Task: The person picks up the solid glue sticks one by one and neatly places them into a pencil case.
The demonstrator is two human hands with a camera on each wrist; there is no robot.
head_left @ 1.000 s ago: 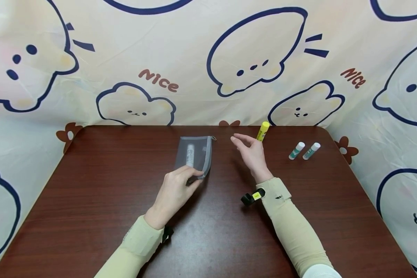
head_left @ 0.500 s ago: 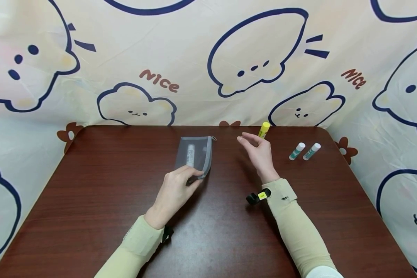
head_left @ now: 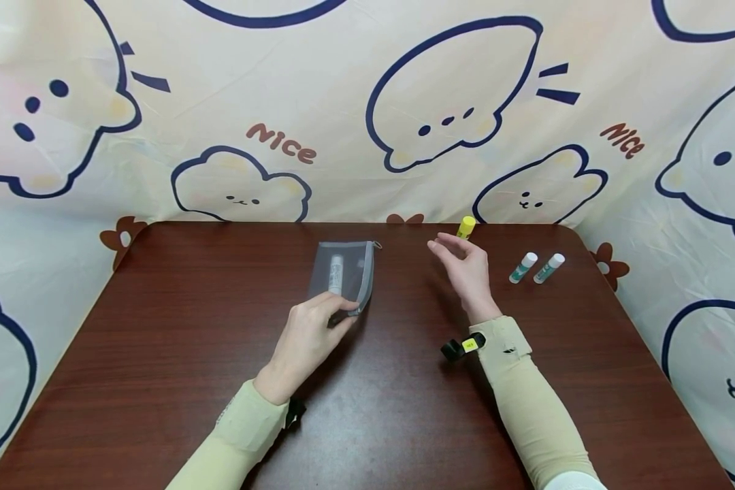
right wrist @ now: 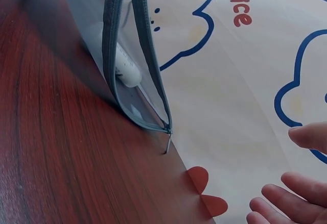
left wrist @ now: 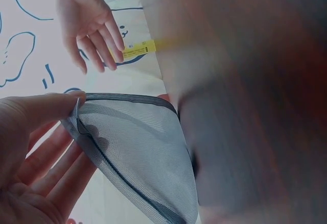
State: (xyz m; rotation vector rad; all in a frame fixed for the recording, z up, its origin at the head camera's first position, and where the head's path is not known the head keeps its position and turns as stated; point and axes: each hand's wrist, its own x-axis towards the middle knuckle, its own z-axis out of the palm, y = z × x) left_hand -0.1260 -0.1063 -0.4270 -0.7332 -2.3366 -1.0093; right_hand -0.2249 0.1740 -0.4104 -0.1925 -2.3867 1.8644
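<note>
My left hand [head_left: 306,333] pinches the near corner of a grey mesh zipper pouch [head_left: 320,275] between thumb and fingers. In the right wrist view the pouch's zipper [right wrist: 148,55] gapes wide, and a white-capped glue stick [right wrist: 127,70] lies inside. Over the table to the right, my right hand [head_left: 468,275] holds nothing, its fingers spread and slightly bent. Just behind its fingers stands a yellow glue stick [head_left: 466,226], its lower part hidden by that hand in the head view. Spread fingers of the right hand also show in the left wrist view.
Two green-and-white glue sticks, a left one [head_left: 523,268] and a right one [head_left: 549,269], stand on the table's right side. The dark brown table [head_left: 177,327] ends at the back against a printed cloth [head_left: 337,190], which also hangs along both sides.
My right hand has drifted right, away from the pouch, and now covers more of the yellow glue stick. The left hand and the pouch have stayed in place.
</note>
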